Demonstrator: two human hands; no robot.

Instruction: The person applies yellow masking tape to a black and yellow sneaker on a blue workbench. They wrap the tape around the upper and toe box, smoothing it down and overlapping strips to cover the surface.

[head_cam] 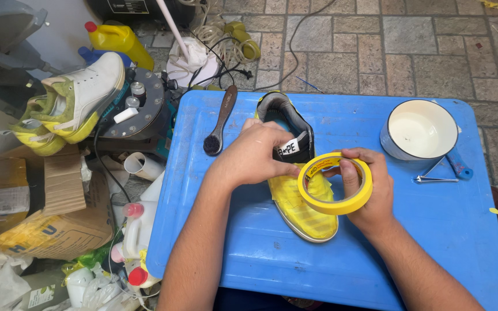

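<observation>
A roll of yellow tape (pixel 335 183) is held in the right hand (pixel 367 193), whose grip is closed on it: the thumb is passed through the roll's opening and the remaining fingers are wrapped around its outer edge, so that the ring stands tilted above the toe end of a shoe (pixel 295 173). The shoe is laid on a blue plastic surface (pixel 422 230), roughly at its middle, with the heel pointing away from the person and the toe toward them; its front half is seen to be covered in strips of yellow tape, while the collar (dark grey, with a white tag on the tongue) is left bare. The left hand (pixel 257 154) is pressed down over the middle of the shoe, its fingers curled against the tongue and the taped upper, so its grip is closed on the shoe rather than spread flat. A dark-bristled brush (pixel 219 124) with a brown handle is placed just to the left of the shoe, near the far edge. A white enamel bowl (pixel 421 129) is set at the far right corner, well apart from the shoe, and a small metal tool with a blue handle (pixel 448 168) is rested beside it. Off the surface, to the left, a white and yellow-green sneaker (pixel 76 98) is perched on a grey machine (pixel 142 109), and a yellow bottle (pixel 119 40) is stood on the paved floor behind it.
</observation>
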